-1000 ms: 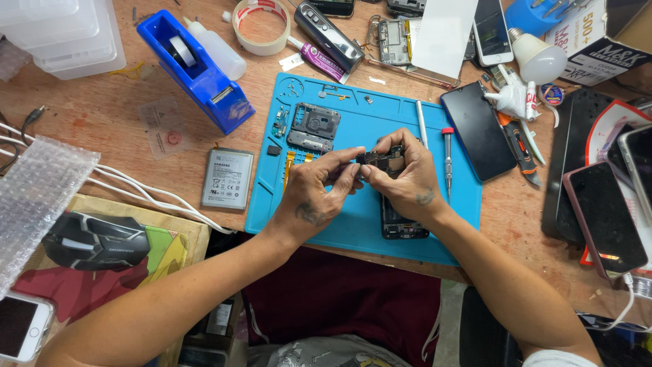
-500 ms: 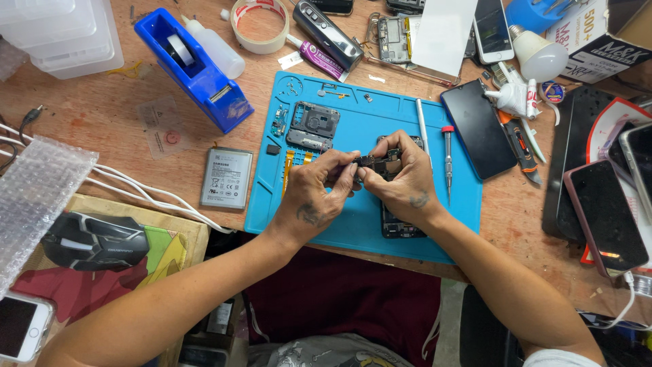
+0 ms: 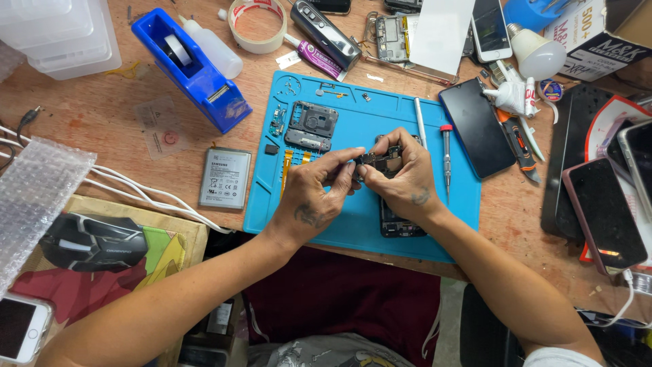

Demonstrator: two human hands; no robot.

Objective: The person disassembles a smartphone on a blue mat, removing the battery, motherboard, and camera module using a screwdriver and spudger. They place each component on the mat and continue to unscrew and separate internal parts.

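**Both hands pinch a small dark phone part over the blue mat**

We see a cluttered brown wooden workbench [image 3: 102, 115], and on it a blue rectangular silicone repair mat [image 3: 353, 224]. Our left hand [image 3: 314, 197] and right hand [image 3: 407, 180] meet above the mat's middle, fingertips of both clamped on a small dark circuit-board part [image 3: 377, 160]. Below the right hand a dark opened phone body [image 3: 401, 221] lies on the mat, partly hidden. Left of the mat lies a blue plastic tape dispenser [image 3: 193, 71], then a flat grey phone battery [image 3: 225, 178]. A dark phone frame piece [image 3: 312, 126] sits on the mat's upper left. A red-capped thin screwdriver [image 3: 446, 160] lies just right of the right hand.
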